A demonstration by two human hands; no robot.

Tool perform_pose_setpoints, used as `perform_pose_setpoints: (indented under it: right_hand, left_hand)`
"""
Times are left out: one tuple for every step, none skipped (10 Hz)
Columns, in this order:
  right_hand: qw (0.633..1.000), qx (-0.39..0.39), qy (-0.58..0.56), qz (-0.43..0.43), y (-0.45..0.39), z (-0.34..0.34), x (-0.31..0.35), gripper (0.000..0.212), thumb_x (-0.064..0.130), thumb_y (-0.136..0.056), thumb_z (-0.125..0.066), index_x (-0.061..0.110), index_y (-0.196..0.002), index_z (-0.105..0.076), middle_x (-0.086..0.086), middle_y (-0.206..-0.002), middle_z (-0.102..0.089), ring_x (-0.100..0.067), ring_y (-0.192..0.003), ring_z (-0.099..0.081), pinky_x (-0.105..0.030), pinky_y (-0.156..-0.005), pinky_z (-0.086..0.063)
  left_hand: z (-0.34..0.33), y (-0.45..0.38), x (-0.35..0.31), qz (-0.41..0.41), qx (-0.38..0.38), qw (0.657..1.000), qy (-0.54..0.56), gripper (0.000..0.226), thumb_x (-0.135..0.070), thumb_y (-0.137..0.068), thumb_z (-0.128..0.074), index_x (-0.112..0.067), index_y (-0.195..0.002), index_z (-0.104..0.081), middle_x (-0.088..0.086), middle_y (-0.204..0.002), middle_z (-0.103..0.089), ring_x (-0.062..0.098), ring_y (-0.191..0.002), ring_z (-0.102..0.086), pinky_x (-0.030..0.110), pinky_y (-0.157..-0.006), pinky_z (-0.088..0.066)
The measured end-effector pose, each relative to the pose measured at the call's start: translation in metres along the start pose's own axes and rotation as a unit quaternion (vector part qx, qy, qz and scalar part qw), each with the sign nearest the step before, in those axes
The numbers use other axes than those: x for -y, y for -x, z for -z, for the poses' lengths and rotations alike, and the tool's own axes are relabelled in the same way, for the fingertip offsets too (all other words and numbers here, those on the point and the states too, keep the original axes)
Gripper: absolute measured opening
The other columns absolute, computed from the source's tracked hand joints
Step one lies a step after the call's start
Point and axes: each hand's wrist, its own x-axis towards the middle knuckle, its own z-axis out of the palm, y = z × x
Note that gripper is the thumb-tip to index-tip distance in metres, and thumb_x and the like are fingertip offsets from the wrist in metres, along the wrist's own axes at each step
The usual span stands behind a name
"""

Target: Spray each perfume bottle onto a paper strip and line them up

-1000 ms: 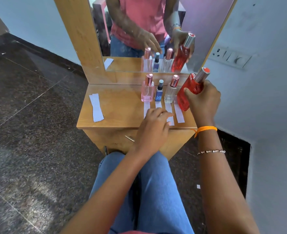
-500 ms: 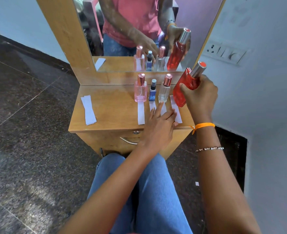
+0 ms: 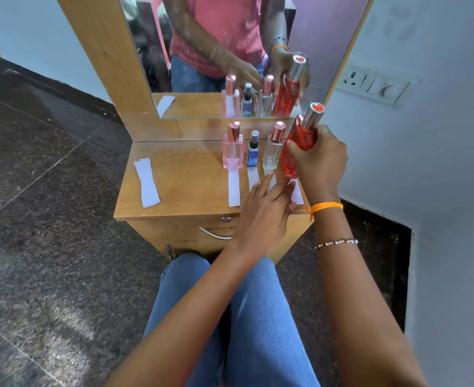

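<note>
The tall red glass perfume bottle with a silver cap sits in the right hand, which is wrapped tight around its middle and holds it tilted, base low over the far-right white paper strip; whether the base touches the wooden tabletop I cannot tell. The left hand lies flat with fingers spread and grips nothing, its fingertips pressing on the strips just left of the red bottle, apparently pinning them.

Just beyond the left fingertips stands the clear square glass bottle with a rose-gold cap. Left of that are the small blue bottle with a grey cap and the pink square bottle with a rose-gold cap, each upright at the head of its own strip. Well to the left of both hands lie spare white paper strips, overlapping near the edge.

The risk, as I judge it, lies in setting the red bottle down: it is tilted and close beside the clear bottle, so a careless swing of its base could knock that neighbour into the row. It could also land on the strip and drag it askew, or, being near the tabletop's right edge, tip off.
</note>
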Motion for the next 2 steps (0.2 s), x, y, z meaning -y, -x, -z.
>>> perform_pose_setpoints:
  right_hand:
    - [1.0,0.0,0.029,0.007,0.0,-0.004,0.001,0.033,0.035,-0.081,-0.067,0.014,-0.105,-0.06,-0.009,-0.1,-0.07,-0.032,-0.093,-0.064,-0.036,-0.076,-0.048]
    - [0.999,0.003,0.038,0.005,0.003,-0.005,0.002,0.035,0.036,-0.084,-0.064,0.013,-0.109,-0.057,-0.009,-0.103,-0.069,-0.032,-0.096,-0.063,-0.036,-0.076,-0.047]
  left_hand:
    - [0.007,0.012,0.0,0.008,-0.014,0.999,0.031,0.049,-0.028,-0.095,-0.023,-0.01,-0.133,-0.047,0.001,-0.145,-0.043,0.027,-0.141,-0.025,0.047,-0.114,-0.026]
    - [0.019,0.026,-0.001,0.038,-0.054,0.996,0.055,0.049,-0.029,-0.095,-0.022,-0.01,-0.131,-0.049,0.003,-0.142,-0.045,0.023,-0.14,-0.026,0.044,-0.115,-0.024]
